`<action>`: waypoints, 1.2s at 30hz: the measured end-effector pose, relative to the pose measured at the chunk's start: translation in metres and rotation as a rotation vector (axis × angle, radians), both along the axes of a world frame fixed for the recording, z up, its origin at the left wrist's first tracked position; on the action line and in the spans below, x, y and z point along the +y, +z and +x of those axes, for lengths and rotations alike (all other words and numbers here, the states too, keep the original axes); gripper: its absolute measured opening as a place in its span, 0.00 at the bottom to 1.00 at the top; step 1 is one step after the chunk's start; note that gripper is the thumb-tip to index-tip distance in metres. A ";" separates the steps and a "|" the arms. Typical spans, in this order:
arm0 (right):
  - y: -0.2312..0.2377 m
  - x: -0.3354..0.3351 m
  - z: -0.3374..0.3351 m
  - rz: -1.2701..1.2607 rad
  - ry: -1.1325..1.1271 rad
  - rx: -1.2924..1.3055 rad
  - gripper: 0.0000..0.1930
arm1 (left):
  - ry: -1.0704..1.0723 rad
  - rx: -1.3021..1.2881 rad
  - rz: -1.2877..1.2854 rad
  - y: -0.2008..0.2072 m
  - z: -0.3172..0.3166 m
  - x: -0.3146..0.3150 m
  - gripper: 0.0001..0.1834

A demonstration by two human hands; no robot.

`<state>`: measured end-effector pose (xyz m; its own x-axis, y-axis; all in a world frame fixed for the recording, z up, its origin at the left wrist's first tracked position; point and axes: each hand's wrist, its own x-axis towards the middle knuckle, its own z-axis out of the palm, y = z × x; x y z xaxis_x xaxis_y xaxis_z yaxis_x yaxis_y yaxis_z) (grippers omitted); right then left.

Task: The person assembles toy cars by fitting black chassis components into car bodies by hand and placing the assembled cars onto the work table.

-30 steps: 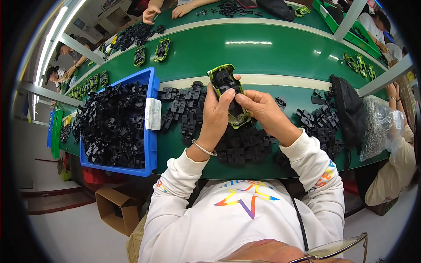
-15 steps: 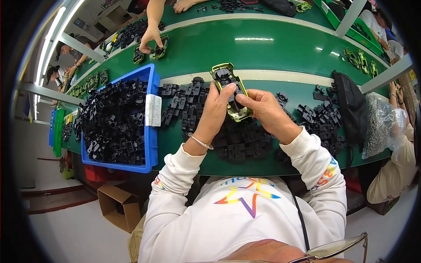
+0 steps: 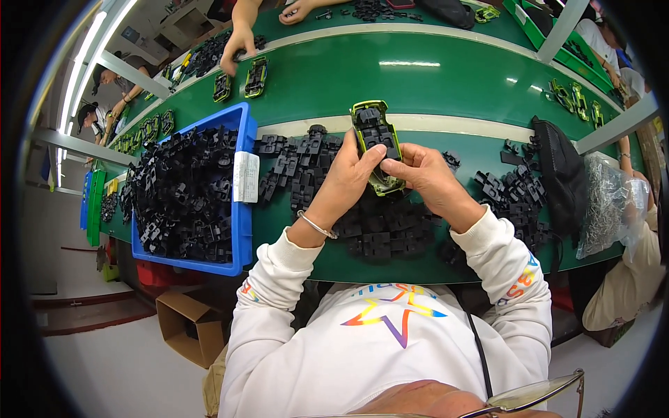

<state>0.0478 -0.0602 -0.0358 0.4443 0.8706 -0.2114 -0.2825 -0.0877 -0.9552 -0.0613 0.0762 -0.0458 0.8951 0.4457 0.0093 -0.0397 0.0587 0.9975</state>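
A lime-green toy car body (image 3: 394,132) with a black plastic interior part (image 3: 374,124) set in it is held up over the near bench. My left hand (image 3: 346,174) grips its left side, the thumb lying across the black part. From the right, my right hand (image 3: 433,182) is closed at the lower end, thumb pressing on the inside. Whether a small piece sits under the right fingertips is hidden. Below the hands lies a pile of black plastic parts (image 3: 387,233); more black interior parts (image 3: 301,164) are grouped to the left, and others (image 3: 516,191) to the right.
A blue crate (image 3: 246,139) full of black parts stands at left. A black pouch (image 3: 559,164) and a clear bag of screws (image 3: 605,202) lie at right. Across the green belt, a co-worker's hand (image 3: 239,47) is near two car bodies (image 3: 256,78). Metal posts (image 3: 620,124) flank the bench.
The car body has shifted slightly to the right and stands more upright in my hands. The co-worker's hand has let go of a car body on the belt and moved up.
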 end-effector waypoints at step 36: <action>0.007 -0.034 0.072 -0.049 -0.157 -0.282 0.26 | 0.019 0.000 0.302 -0.015 0.076 0.076 0.29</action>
<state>0.1200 -0.0943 -0.0293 0.6193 0.7787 -0.1005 -0.0210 -0.1115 -0.9935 0.0143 0.1519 -0.0609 0.8867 0.4392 0.1442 -0.0379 -0.2417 0.9696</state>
